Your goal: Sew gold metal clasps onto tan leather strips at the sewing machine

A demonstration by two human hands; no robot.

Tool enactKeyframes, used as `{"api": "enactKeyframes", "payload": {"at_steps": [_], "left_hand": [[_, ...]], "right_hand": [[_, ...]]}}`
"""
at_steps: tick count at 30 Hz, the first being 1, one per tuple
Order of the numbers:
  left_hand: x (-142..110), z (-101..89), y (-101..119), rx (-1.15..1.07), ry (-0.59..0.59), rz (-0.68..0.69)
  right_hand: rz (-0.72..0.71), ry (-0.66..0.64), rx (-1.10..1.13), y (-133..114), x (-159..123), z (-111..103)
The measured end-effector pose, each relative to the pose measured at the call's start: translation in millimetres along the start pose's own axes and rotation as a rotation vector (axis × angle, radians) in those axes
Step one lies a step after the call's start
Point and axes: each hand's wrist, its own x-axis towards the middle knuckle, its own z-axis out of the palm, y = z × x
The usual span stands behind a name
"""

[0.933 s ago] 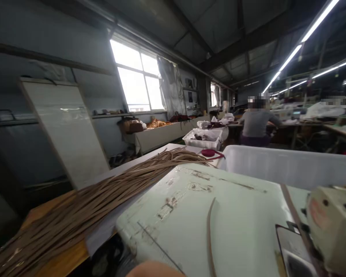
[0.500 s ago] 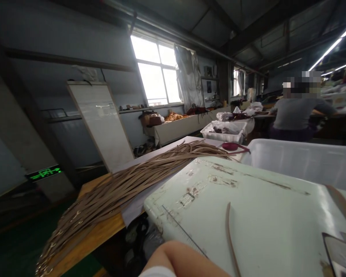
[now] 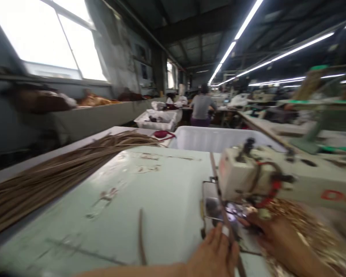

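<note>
A long brown leather strap runs across the machine bed, past the left side of the sewing machine head. My left hand lies low on the table with fingers stretched forward and the strap held between fingers and thumb; one fingertip has a white wrap. My right hand is by the needle area, its fingers bent together and blurred. What they hold is too smeared to make out. Left of my left hand, a short brown strap piece rests on the pale green tabletop.
Gold-coloured metal pieces are heaped beside my right forearm. A bundle of long brown straps lies on the left table. Behind the machine stands a white plastic bin; a maroon roll is near it. A person is farther back.
The view has swung right, bringing the sewing machine and both hands into sight. Earlier, only a forearm showed at the bottom edge.
</note>
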Motion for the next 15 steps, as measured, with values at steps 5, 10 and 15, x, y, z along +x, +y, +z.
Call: {"api": "enactKeyframes", "payload": {"at_steps": [5,10,15], "left_hand": [[-5.5,27.4,-22.8,0.285,0.155,0.160],[-10.7,54.3,-25.3,0.308,0.177,0.141],[-6.7,45.1,-21.9,0.356,0.133,0.133]], "right_hand": [[0.036,-0.022,-0.068,13.5,-2.3,-7.2],[-0.010,0.036,-0.109,8.0,-0.6,-4.3],[-0.034,0.052,-0.103,8.6,-2.0,-6.8]]}}
